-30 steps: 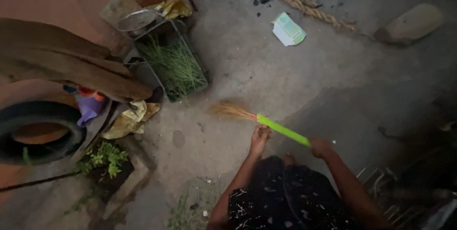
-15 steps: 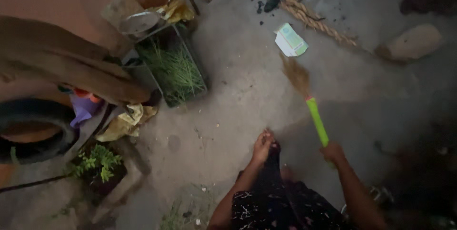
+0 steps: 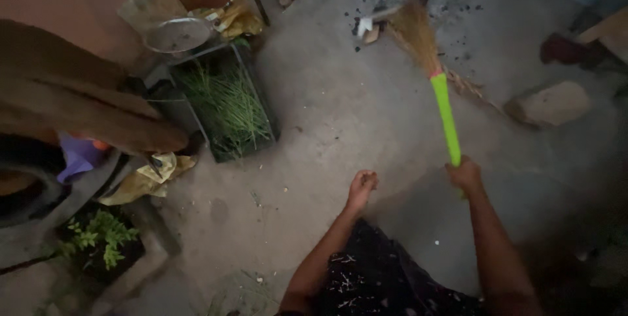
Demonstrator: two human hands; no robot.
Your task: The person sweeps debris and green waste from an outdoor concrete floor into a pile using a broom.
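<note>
My right hand (image 3: 466, 175) grips the bright green handle of a broom (image 3: 445, 116). Its straw bristles (image 3: 413, 31) reach far forward over the concrete floor, touching a small white carton (image 3: 366, 28) among black specks. My left hand (image 3: 361, 188) hangs free in front of me, fingers loosely curled, holding nothing, low over the floor and apart from the broom.
A dark crate of green grass (image 3: 226, 103) stands at left with a metal bowl (image 3: 176, 33) behind it. A rolled brown mat (image 3: 78, 103), a tyre (image 3: 26, 192), yellow cloth (image 3: 147, 178) and a potted plant (image 3: 98, 241) crowd the left. A stone (image 3: 546, 103) lies right.
The broom swung from my left across to straight ahead, pushing the white carton farther away. My left hand let go of the handle; only my right holds it.
</note>
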